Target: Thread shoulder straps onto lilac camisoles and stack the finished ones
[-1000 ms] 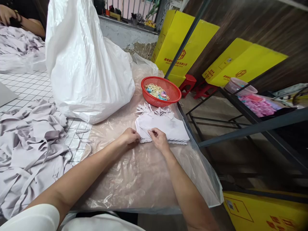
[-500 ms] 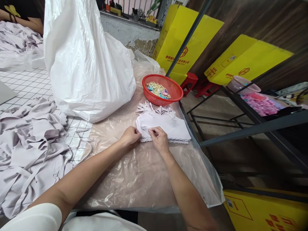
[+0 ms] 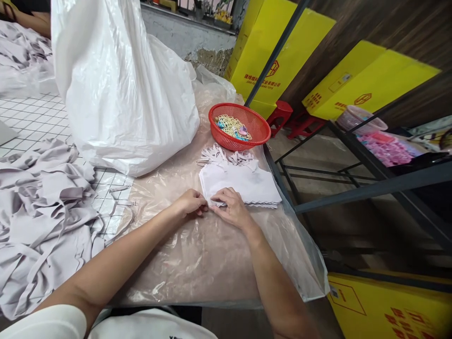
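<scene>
On plastic sheet [image 3: 212, 263], just beyond L hand [image 3: 193, 202] & partly under R hand [image 3: 229, 206]: cloth stack [image 3: 243, 183], scalloped edge nearest. At its near-L corner, L hand curled, fingertips bunched; can't tell if gripping cloth. R hand half open, thumb apart from fingers, touching same corner. Beyond: straps [image 3: 226, 156], then red basket [image 3: 261, 126] w/ small pcs. Far L: pale cloth pile [image 3: 42, 221] & white bag [image 3: 130, 99].

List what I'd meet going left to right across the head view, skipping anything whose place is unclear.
The nearer heap of loose grey cloth, the left hand, the red basket, the pink pile on the far right.
</scene>
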Demonstrator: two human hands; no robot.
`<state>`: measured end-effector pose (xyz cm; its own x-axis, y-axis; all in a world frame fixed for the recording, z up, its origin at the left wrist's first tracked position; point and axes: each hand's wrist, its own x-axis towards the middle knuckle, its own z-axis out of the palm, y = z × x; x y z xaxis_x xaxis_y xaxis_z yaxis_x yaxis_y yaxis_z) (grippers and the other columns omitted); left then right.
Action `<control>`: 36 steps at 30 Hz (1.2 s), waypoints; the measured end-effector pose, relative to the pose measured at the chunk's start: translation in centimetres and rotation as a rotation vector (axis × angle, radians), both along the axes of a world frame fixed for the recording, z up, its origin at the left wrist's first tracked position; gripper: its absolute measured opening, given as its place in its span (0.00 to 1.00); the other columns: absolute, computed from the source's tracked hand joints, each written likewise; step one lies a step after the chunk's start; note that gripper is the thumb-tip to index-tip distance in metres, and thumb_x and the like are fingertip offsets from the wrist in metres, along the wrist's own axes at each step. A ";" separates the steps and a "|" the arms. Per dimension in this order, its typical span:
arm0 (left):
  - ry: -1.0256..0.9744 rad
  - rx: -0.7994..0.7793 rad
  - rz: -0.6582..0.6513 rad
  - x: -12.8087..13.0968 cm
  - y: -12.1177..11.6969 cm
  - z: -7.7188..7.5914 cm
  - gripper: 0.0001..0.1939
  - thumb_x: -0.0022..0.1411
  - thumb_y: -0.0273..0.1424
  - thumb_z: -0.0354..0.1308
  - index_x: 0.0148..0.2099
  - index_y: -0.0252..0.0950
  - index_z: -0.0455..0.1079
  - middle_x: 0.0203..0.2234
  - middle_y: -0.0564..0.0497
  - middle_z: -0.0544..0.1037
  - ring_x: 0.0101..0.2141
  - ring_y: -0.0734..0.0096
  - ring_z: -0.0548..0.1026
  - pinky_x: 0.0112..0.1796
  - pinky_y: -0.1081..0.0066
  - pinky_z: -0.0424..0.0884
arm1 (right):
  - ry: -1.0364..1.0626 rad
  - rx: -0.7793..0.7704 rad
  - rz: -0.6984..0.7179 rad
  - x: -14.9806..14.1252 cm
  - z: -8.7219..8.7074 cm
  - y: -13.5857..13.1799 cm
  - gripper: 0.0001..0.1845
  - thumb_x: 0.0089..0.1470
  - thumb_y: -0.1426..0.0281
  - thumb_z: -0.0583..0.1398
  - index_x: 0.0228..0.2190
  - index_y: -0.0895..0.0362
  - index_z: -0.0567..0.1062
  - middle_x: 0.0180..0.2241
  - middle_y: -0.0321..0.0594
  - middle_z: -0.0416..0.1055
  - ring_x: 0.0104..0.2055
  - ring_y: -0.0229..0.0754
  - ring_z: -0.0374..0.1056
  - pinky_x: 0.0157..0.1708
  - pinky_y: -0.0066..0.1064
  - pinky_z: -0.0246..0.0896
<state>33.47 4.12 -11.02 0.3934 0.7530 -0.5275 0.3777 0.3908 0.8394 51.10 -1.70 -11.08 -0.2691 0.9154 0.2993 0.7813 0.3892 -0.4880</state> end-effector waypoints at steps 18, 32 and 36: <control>0.361 0.740 0.018 1.8 4.6 2.2 0.06 0.56 0.27 0.55 0.27 0.36 0.69 0.24 0.51 0.75 0.29 0.68 0.71 0.31 0.72 0.60 | -0.235 0.102 -0.699 13.0 -4.2 4.1 0.28 0.62 0.53 0.51 0.57 0.56 0.69 0.57 0.56 0.64 0.59 0.59 0.59 0.55 0.54 0.58; 0.002 0.297 0.101 -0.2 2.5 -0.7 0.11 0.56 0.36 0.57 0.26 0.36 0.63 0.19 0.54 0.71 0.22 0.75 0.68 0.26 0.76 0.62 | -0.096 0.054 -0.137 -0.9 -0.9 0.7 0.09 0.62 0.69 0.56 0.40 0.54 0.77 0.37 0.46 0.72 0.43 0.49 0.65 0.44 0.40 0.62; -0.036 0.240 -0.012 -0.8 -0.1 -1.2 0.09 0.52 0.33 0.60 0.25 0.35 0.65 0.17 0.56 0.70 0.21 0.76 0.68 0.24 0.77 0.61 | -0.049 0.040 0.027 0.8 -0.6 0.6 0.12 0.60 0.66 0.60 0.45 0.54 0.76 0.41 0.45 0.73 0.44 0.49 0.66 0.47 0.40 0.63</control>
